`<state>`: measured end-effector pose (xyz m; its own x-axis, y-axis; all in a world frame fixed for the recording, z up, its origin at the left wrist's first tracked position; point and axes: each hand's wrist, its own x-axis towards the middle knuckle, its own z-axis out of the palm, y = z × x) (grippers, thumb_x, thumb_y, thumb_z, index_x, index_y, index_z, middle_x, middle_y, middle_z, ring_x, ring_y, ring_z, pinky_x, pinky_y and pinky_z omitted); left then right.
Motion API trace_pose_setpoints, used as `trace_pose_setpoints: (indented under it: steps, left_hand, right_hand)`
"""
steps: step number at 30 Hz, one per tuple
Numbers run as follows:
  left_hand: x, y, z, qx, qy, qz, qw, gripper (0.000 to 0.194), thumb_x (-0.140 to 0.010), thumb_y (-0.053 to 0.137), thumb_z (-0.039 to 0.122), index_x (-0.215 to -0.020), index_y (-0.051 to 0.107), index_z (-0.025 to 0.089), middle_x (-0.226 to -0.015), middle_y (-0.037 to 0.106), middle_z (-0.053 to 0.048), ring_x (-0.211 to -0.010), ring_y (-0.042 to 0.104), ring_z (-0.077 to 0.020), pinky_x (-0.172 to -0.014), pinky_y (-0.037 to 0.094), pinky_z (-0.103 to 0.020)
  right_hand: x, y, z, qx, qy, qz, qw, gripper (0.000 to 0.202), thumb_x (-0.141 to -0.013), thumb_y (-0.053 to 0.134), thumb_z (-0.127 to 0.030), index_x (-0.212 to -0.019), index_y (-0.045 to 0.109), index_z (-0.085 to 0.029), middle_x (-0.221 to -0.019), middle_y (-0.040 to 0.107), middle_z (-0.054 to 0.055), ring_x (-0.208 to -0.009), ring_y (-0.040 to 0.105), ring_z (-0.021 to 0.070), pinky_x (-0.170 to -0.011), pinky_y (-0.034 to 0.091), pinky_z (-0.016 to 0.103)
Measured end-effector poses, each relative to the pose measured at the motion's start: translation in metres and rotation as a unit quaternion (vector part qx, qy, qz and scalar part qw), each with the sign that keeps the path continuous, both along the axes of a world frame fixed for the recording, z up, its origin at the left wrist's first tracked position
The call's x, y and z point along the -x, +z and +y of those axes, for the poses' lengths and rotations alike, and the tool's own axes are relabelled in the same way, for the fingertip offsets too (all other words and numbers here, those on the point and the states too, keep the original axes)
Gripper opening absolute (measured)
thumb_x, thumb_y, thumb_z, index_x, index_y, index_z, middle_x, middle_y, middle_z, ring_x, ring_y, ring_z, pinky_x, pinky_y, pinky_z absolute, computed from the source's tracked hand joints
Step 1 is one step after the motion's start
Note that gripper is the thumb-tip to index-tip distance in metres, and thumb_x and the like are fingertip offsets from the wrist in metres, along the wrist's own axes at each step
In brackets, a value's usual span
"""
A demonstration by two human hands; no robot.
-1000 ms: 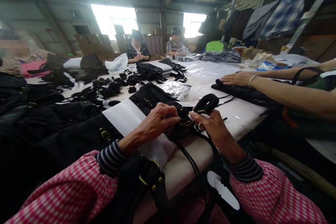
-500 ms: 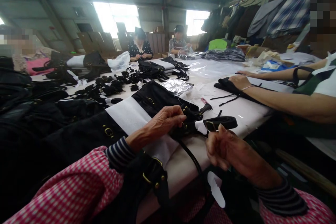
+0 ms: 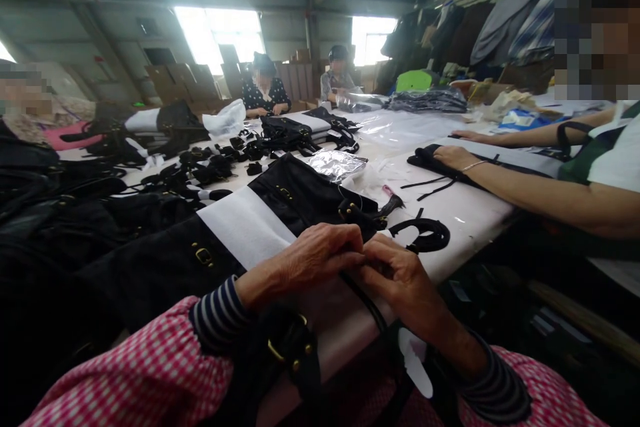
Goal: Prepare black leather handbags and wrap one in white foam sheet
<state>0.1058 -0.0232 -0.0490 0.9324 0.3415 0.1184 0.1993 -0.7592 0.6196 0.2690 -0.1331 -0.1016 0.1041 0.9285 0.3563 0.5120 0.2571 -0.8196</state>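
Note:
My left hand (image 3: 323, 250) and my right hand (image 3: 400, 270) meet at the table's near edge, fingertips pinched together. What they grip is small and hidden by the fingers. Beneath them lies a black bag (image 3: 305, 193) with gold buckles, a white paper sheet (image 3: 245, 223) wrapped across it. Just beyond my right hand rests a coiled black strap (image 3: 437, 233) with white paper (image 3: 404, 235) on it. A thin black strap (image 3: 365, 297) runs from under my hands over the edge. Below my right wrist hangs a white paper piece (image 3: 416, 363).
Black bags (image 3: 100, 220) crowd the left side, with loose black straps (image 3: 210, 167) behind. Clear plastic (image 3: 337, 165) and a pink-handled brush-like item (image 3: 393, 197) lie past the bag. At right, a co-worker's hands (image 3: 457, 157) press on another black bag. Other people sit across the table.
My right hand has left the buckled strap and moved left to meet my left hand. The strap now lies coiled on the table. My left hand has shifted slightly down and right.

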Motion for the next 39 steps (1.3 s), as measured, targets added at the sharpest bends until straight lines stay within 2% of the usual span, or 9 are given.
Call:
trace_pose_setpoints:
  steps: [3,9,13,18,21,27,33,36,39]
  left_hand:
    - [0.002,-0.001,0.006,-0.047,-0.027,0.026,0.998,0.010,-0.095,0.059,0.025,-0.104,0.058,0.020,-0.093,0.063,0.001,-0.085,0.058,-0.0152,-0.079,0.042,-0.026]
    - [0.006,-0.014,0.012,-0.103,-0.003,-0.010,0.995,0.047,-0.083,0.057,0.008,-0.127,0.047,0.023,-0.124,0.059,-0.004,-0.109,0.059,-0.0187,-0.095,0.045,-0.030]
    - [0.005,-0.019,0.015,-0.095,0.038,0.002,0.995,0.051,-0.079,0.062,0.011,-0.126,0.048,0.024,-0.120,0.063,-0.003,-0.105,0.061,-0.0203,-0.091,0.047,-0.033]
    - [0.006,-0.021,0.018,-0.024,0.062,-0.030,0.997,0.047,-0.079,0.067,0.017,-0.123,0.051,0.023,-0.116,0.066,-0.003,-0.094,0.062,-0.0187,-0.086,0.049,-0.033]
    - [0.007,-0.023,0.018,0.032,0.060,-0.070,0.995,0.038,-0.081,0.064,0.015,-0.117,0.054,0.021,-0.113,0.067,-0.003,-0.092,0.063,-0.0173,-0.084,0.050,-0.031]
    - [0.006,-0.029,0.018,-0.007,0.076,-0.072,0.994,0.041,-0.076,0.062,0.008,-0.114,0.055,0.022,-0.111,0.068,-0.001,-0.090,0.064,-0.0168,-0.084,0.050,-0.031]
    - [0.006,-0.031,0.015,-0.018,0.084,-0.077,0.993,0.041,-0.076,0.063,0.010,-0.114,0.054,0.023,-0.106,0.067,0.001,-0.090,0.063,-0.0169,-0.081,0.049,-0.029]
    - [0.006,-0.029,0.012,-0.039,0.087,-0.063,0.993,0.040,-0.077,0.062,0.011,-0.114,0.054,0.023,-0.101,0.066,0.001,-0.092,0.063,-0.0177,-0.082,0.048,-0.030]
    - [0.008,-0.027,0.008,-0.068,0.086,-0.055,0.992,0.038,-0.080,0.060,0.013,-0.116,0.052,0.023,-0.107,0.065,0.000,-0.097,0.063,-0.0188,-0.085,0.047,-0.032]
  right_hand:
    - [-0.007,-0.003,-0.004,-0.005,0.028,0.036,0.999,0.021,-0.089,0.063,-0.019,-0.069,0.058,-0.021,-0.081,0.055,0.001,-0.079,0.054,0.0178,-0.071,0.042,0.031]
    - [-0.013,-0.007,-0.005,-0.022,0.021,0.041,0.999,0.021,-0.091,0.062,-0.024,-0.070,0.058,-0.022,-0.082,0.058,0.002,-0.082,0.056,0.0199,-0.076,0.043,0.032]
    - [-0.005,-0.015,-0.007,-0.028,-0.028,-0.081,0.996,0.023,-0.093,0.061,-0.026,-0.071,0.054,-0.022,-0.078,0.055,0.002,-0.073,0.055,0.0186,-0.067,0.041,0.031]
    - [0.008,-0.020,-0.009,-0.088,-0.130,-0.303,0.940,0.023,-0.097,0.054,-0.024,-0.074,0.055,-0.022,-0.080,0.060,0.006,-0.074,0.057,0.0212,-0.067,0.038,0.034]
    - [0.012,-0.015,-0.006,-0.126,-0.097,-0.291,0.944,0.024,-0.098,0.050,-0.021,-0.075,0.056,-0.023,-0.087,0.063,0.009,-0.084,0.060,0.0229,-0.075,0.042,0.035]
    - [0.007,0.001,0.007,-0.034,-0.064,-0.156,0.985,0.026,-0.095,0.057,-0.031,-0.070,0.056,-0.023,-0.065,0.059,0.001,-0.059,0.054,0.0167,-0.058,0.039,0.031]
    - [0.000,0.010,0.016,0.012,-0.047,-0.181,0.982,0.002,-0.086,0.060,-0.022,-0.084,0.061,-0.023,-0.065,0.063,-0.001,-0.057,0.060,0.0174,-0.056,0.040,0.029]
    - [-0.003,0.016,0.020,0.039,-0.024,-0.222,0.974,0.015,-0.087,0.057,-0.021,-0.100,0.064,-0.023,-0.071,0.069,0.001,-0.064,0.065,0.0207,-0.060,0.042,0.030]
    - [-0.007,0.026,0.023,0.047,0.015,-0.259,0.965,0.015,-0.086,0.057,-0.020,-0.096,0.068,-0.021,-0.082,0.073,0.006,-0.074,0.068,0.0238,-0.065,0.043,0.032]
